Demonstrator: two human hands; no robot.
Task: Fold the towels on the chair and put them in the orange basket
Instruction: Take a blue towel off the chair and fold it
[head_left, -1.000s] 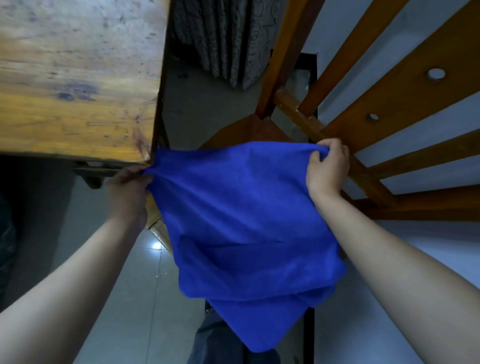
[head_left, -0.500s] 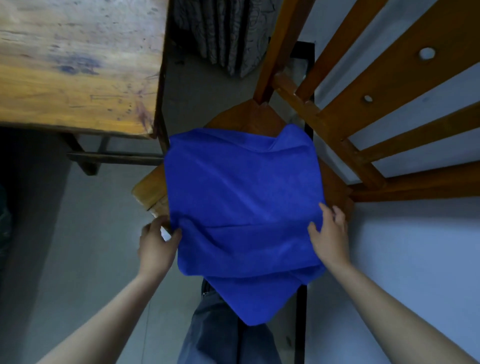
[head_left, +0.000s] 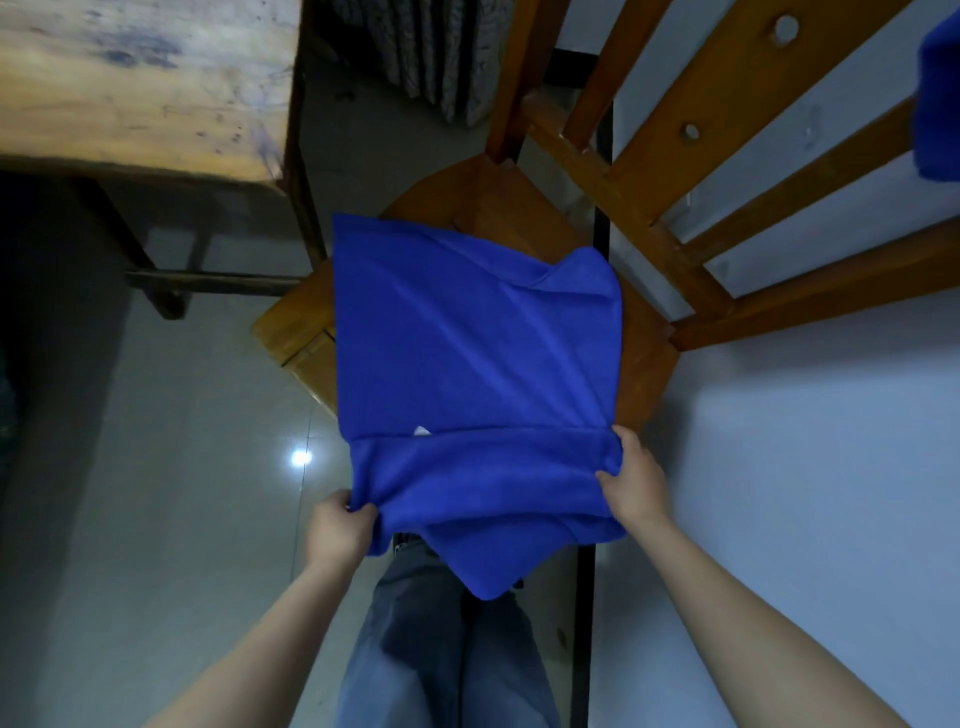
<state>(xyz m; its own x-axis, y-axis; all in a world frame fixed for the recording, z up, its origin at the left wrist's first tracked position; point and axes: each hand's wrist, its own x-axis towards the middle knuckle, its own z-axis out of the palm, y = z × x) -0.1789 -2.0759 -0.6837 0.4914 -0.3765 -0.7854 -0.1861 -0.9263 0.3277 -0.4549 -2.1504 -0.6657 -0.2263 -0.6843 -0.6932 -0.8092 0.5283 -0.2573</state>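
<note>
Blue towel (head_left: 467, 353) spread over chair seat (head_left: 296, 327), frame centre, near edge overhanging. Left hand (head_left: 337, 530) and right hand (head_left: 631, 486) apart, each pinching near corner. Cloth looks soft, light, floppy; corners best hold.

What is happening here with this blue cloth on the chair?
A person is folding a blue towel that lies on the wooden chair seat. The left hand pinches its near left corner, the right hand grips its near right edge. Part of it hangs over the seat front. No orange basket is in view.
</note>
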